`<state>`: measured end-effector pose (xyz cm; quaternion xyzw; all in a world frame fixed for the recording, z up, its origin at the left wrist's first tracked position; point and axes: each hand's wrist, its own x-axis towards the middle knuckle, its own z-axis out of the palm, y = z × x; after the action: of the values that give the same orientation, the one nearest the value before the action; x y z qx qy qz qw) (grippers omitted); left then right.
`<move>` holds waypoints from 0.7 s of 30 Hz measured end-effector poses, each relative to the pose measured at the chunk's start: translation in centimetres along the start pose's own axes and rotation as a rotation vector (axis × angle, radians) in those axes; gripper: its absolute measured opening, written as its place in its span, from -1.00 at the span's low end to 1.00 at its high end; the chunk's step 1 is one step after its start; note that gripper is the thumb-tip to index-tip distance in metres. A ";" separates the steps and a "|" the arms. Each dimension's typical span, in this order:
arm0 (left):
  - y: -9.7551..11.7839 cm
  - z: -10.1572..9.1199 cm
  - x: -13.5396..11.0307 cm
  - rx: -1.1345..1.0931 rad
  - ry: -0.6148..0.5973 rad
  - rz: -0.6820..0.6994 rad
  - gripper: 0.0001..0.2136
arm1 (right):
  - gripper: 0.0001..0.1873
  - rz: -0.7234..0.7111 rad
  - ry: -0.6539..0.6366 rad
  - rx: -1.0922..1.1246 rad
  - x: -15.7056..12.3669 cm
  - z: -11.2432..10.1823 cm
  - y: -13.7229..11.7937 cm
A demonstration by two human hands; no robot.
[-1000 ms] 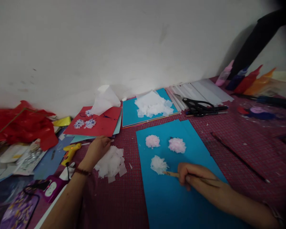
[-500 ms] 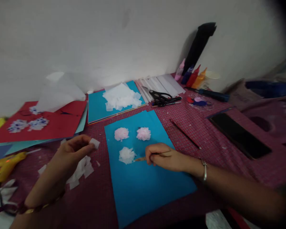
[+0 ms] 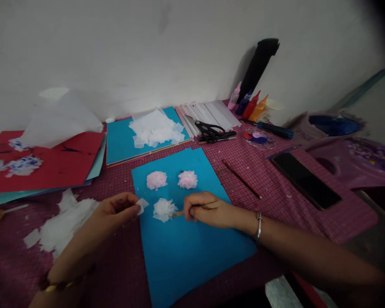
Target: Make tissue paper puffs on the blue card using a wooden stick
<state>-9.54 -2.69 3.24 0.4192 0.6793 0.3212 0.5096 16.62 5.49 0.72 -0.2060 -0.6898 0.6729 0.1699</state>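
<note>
My left hand pinches a small white paper square between thumb and fingertips, over the left edge of the blue sheet. In my right hand is a thin tan stick, its tip at the lower right edge of a white ruffled paper puff. Whether the tip touches the puff or the sheet, I cannot tell. Two pink-tinted puffs, one on the left and one on the right, sit higher on the same sheet. Beneath my left forearm lies a heap of loose white squares, partly hidden.
Behind are more white squares on blue card, with black scissors beside them. A dark red brush and a phone lie to the right. Paint bottles stand by the wall. Red card is at left.
My left hand has moved right with the paper square, closer to the white puff. The stick's tip stays by that puff. The camera view has shifted a little to the right.
</note>
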 end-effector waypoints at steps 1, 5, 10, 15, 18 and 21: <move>-0.1 0.1 0.1 0.013 -0.030 0.000 -0.76 | -0.76 0.012 0.015 0.037 0.1 0.1 -0.1; -0.3 0.7 0.6 0.046 -0.106 -0.025 -0.75 | -0.77 0.064 0.067 0.104 0.3 0.3 -0.6; -0.7 1.0 0.9 0.067 -0.103 -0.030 -0.74 | -0.78 0.091 0.090 0.056 0.6 0.6 -0.4; -0.4 1.1 0.7 0.072 -0.071 -0.066 -0.73 | -0.80 0.092 0.112 0.090 0.5 0.7 0.0; 0.0 1.1 0.4 0.079 -0.050 -0.071 -0.74 | -0.79 0.089 0.125 0.154 0.1 0.3 -0.2; 0.0 1.1 0.3 0.051 -0.047 -0.059 -0.73 | -0.79 0.088 0.133 0.156 -0.4 -0.2 -0.1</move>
<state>-8.54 -2.46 2.81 0.4193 0.6871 0.2788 0.5238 17.03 5.44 0.87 -0.2664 -0.6127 0.7164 0.2008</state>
